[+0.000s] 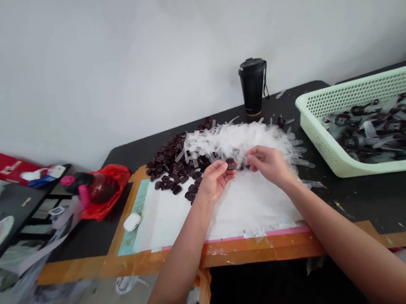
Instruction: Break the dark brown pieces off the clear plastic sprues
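Nearest the camera, two bare forearms reaching out over the orange-taped near edge of the table [371, 197]. At their ends, left hand [215, 177] curled, fingertips pinched on a small dark piece [230, 164]; right hand [268, 163] just right of it, fingers pinched at the same spot, on what looks like a clear plastic strip, too small to tell for certain. Both held just above the white mat [252, 205], at the near edge of the supplies.

Just beyond the hands, a long heap of clear strips [243, 137]; to its left, a spread of loose dark pieces [172, 165]. Both piles large, so plenty apparently left to pair up. Far right, a pale green basket [347, 102] already holding a good layer of dark pieces mixed with clear strips, probably the finished ones.

Farther out: a black tumbler [251, 85] against the wall, a white earbud case [132, 221] near left, a red bag [105, 193] with a bottle beside it.
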The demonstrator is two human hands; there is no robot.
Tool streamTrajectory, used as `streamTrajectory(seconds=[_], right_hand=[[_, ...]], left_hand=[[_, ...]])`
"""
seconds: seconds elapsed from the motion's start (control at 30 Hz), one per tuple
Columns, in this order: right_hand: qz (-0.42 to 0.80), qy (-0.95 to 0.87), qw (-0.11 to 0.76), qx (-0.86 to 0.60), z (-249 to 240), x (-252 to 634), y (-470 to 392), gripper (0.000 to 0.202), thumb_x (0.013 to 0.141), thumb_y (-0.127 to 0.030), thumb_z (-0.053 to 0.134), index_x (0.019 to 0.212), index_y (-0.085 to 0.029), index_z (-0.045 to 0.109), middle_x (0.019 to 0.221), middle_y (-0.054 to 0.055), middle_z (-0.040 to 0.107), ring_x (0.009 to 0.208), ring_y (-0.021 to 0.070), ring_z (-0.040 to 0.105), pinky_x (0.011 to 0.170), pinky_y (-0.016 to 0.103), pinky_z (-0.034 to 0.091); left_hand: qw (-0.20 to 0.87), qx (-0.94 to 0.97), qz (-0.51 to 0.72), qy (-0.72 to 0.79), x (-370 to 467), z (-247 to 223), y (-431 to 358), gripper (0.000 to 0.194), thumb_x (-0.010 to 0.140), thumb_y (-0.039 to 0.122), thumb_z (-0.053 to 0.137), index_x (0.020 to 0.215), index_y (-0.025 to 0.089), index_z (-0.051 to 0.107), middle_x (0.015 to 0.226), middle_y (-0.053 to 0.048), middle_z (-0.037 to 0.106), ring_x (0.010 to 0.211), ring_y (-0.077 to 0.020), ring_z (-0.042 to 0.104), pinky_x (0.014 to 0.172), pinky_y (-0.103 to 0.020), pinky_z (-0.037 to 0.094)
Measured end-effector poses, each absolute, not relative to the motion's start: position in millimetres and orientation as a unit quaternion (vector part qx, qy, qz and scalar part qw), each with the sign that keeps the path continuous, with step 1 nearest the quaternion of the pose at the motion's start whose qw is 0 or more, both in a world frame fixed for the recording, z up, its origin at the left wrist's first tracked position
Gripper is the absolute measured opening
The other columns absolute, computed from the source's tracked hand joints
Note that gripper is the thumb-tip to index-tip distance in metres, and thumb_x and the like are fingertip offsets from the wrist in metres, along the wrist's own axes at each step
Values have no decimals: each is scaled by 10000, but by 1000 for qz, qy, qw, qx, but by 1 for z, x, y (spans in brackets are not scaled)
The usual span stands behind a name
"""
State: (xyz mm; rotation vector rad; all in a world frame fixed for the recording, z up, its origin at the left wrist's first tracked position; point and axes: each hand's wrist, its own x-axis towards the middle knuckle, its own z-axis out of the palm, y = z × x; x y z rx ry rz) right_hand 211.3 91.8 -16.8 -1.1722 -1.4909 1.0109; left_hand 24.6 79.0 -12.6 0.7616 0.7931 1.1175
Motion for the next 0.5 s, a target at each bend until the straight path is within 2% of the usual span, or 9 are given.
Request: streamTrajectory(seconds=[0.1,0.23,0.37,0.5], right_hand=[[535,-555,481,-419,-10,208,87,288,815,-459,648,759,-186,576,626,22,635,473,113,542,475,252,451],[606,-507,479,-383,-9,205,84,354,772,-506,692,749,-189,538,595,14,641,409,87,512,410,220,426],[651,-471,468,-367,-10,206,84,374,754,-507,712,811,-197,512,611,24,674,409,99,548,419,220,459],[656,-470,467,-361,-11,206,85,331,781,-457,694,915,-212,516,658,24,699,425,106,568,416,212,452]], left_hand=[[698,340,513,365,26,-14,79,227,674,249,789,737,158,591,878,-37,737,642,-79,658,670,-196,526],[678,352,533,365,27,-14,80,322,694,248,779,981,211,638,864,-6,729,648,-77,657,690,-206,522],[676,356,525,375,27,-14,80,377,701,263,773,1054,218,647,871,-9,725,662,-89,661,712,-228,526],[686,348,518,374,29,-13,79,417,679,203,780,1075,209,649,869,-7,720,688,-95,666,759,-243,524]])
